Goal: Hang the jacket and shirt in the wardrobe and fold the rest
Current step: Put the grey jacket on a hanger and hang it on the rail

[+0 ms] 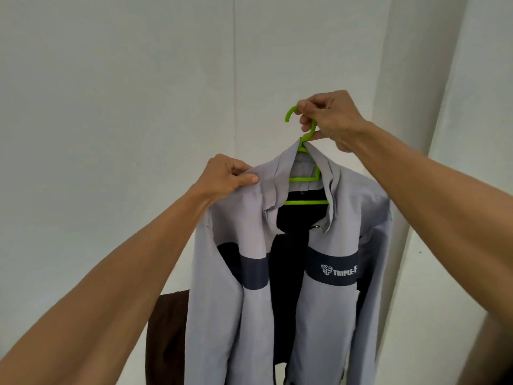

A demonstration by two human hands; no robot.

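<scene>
A light grey jacket (327,315) with a dark chest band and black lining hangs open on a bright green plastic hanger (305,177), held up in front of a white wall. My right hand (330,119) grips the neck of the hanger just under its hook. My left hand (229,175) pinches the jacket's left shoulder near the collar. The jacket's lower part runs out of view at the bottom.
A brown garment (166,337) lies low at the left behind the jacket. White walls (111,107) fill the background, with a white corner panel (444,79) on the right.
</scene>
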